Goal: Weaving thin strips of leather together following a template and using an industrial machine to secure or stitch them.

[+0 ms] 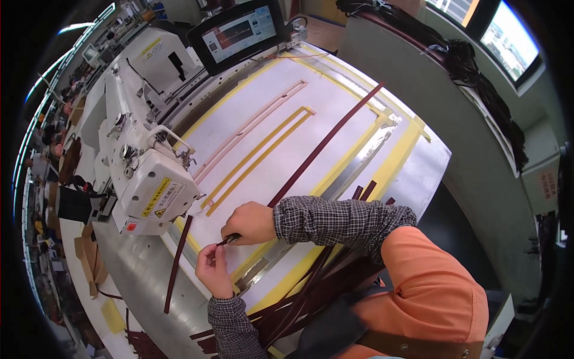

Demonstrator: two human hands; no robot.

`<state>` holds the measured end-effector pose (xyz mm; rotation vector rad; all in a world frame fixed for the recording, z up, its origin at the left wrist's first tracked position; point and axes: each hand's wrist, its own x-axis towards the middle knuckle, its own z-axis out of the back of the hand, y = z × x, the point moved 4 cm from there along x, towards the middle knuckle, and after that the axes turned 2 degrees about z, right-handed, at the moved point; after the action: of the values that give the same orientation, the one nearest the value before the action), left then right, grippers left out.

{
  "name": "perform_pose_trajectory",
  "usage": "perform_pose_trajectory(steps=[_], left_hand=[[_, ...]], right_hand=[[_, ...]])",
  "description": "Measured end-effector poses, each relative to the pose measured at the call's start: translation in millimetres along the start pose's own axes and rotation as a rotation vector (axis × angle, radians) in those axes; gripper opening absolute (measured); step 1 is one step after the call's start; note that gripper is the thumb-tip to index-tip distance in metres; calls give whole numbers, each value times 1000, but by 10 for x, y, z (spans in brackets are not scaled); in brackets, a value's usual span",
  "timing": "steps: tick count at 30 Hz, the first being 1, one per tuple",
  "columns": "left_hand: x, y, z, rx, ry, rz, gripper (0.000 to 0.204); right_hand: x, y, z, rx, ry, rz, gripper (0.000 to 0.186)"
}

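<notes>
Pale wall (388, 60) and a bright window (510, 40) stand off to the right as I look down from far away. Long black bundles (463, 66) lie along the top of the wall. Near the right edge I see a white box (541, 185) with red marks, but I cannot see into it. Over on the left, a folded brown cardboard piece (89, 263) sits by the metal table (140, 287).

A big white sewing machine (149, 173) leans over the white work board (341, 90), with a lit screen (239, 35) behind it. Yellow tape (399, 158) runs along the board. On it lie a long, thin pink frame (254, 127) and a yellow-brown frame (254, 146).

My right hand (250, 222) is curled around a small black tool (232, 238), above the near part of the board. My left hand (215, 270) is just beside it, thumb and finger pinching a small dark piece (222, 243). I cannot tell if that is the end of a strip.

One long maroon strip (326, 142) slants across the board and goes out of sight by my right wrist. Another maroon strip (178, 265) lies left of my hands. A pile of dark strips (326, 284) rests below my right sleeve.
</notes>
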<state>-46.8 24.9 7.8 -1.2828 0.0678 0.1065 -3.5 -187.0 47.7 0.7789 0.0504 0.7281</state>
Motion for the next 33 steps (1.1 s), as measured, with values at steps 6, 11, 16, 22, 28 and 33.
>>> perform_pose_trajectory(steps=[6, 11, 16, 22, 28, 33], left_hand=[[-99, -149, -119, 24, -108, -175, 15], [-124, -251, -178, -42, -5, -199, 18], [-115, -210, -182, -83, 146, -74, 20], [-91, -234, -204, -207, 147, -53, 20], [-83, -249, -159, -253, 188, 19, 18], [-87, -234, -160, -333, 179, 27, 16]], right_hand=[[-54, 53, 20, 8, -19, 31, 15], [-60, 80, 39, 13, 13, 62, 15], [-71, 43, 97, 7, -41, 5, 22], [-62, 74, 145, 44, -56, -5, 20], [-61, 140, 196, 61, -81, 22, 17], [-59, 167, 192, 94, -85, 1, 16]])
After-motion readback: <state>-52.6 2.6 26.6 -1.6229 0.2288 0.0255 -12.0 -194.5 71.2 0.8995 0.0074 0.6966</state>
